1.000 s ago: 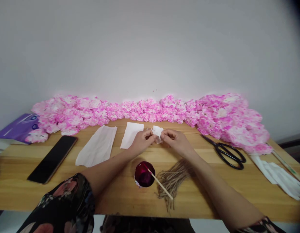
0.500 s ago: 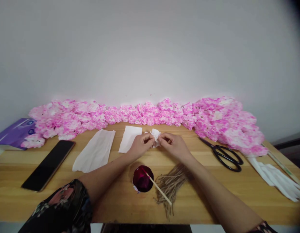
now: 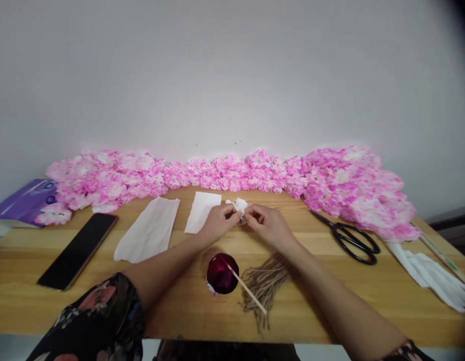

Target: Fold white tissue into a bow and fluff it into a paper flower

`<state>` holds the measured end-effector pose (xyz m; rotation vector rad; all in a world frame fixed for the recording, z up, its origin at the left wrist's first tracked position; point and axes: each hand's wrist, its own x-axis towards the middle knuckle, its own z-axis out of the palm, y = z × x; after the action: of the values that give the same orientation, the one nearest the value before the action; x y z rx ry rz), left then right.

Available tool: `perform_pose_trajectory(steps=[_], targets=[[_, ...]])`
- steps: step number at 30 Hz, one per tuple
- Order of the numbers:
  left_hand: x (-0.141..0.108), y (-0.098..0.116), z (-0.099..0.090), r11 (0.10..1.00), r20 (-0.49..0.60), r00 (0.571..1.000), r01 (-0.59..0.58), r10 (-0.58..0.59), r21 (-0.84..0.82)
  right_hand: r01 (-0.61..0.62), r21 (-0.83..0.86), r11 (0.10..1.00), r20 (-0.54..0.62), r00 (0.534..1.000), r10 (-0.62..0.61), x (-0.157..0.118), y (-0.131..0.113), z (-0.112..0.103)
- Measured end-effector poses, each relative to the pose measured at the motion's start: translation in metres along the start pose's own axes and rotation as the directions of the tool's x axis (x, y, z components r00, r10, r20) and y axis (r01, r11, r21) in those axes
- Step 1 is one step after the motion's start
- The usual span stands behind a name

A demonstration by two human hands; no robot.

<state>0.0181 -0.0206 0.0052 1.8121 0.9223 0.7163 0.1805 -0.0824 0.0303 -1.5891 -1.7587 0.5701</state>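
Near the middle of the wooden table, my left hand [image 3: 220, 221] and my right hand [image 3: 268, 224] pinch a small crumpled white tissue piece [image 3: 240, 204] from either side, fingertips almost meeting. Just left of my left hand lies a stack of small white paper [image 3: 202, 211]. Farther left is a larger white tissue sheet [image 3: 148, 229]. Below my hands stands a cup of dark red liquid [image 3: 221, 275], with a thin wooden stick [image 3: 249, 293] leaning out of it. A bundle of brown twigs [image 3: 272, 283] lies beside the cup, partly under my right forearm.
Pink and white flowers [image 3: 232, 173] line the table's back edge along the wall. A black phone [image 3: 77, 251] and purple package [image 3: 27, 201] are on the left. Black scissors [image 3: 351, 240], white gloves [image 3: 430, 278] and a long thin strip [image 3: 445, 260] lie on the right.
The camera view has shifted slightly. My fingers have moved a little around the white tissue piece, which stays pinched between both hands.
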Motion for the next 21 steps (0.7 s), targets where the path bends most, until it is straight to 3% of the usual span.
perform_pose_trajectory(steps=[13,17,21], targets=[[0.0008,-0.0051,0.0011,0.997,0.026,1.000,0.014,-0.012,-0.074,-0.104,0.070,0.992,-0.041,0.993,0.107,0.0026,0.0052,-0.0070],[0.0004,-0.0035,0.0012,0.994,0.029,0.999,0.028,-0.025,-0.104,-0.080,0.029,0.996,-0.057,0.995,0.081,0.0008,0.0029,-0.0103],[0.0002,-0.0011,0.0011,0.996,0.029,1.000,-0.001,0.004,-0.094,-0.022,-0.051,0.998,0.018,1.000,0.023,-0.0006,-0.0004,-0.0065]])
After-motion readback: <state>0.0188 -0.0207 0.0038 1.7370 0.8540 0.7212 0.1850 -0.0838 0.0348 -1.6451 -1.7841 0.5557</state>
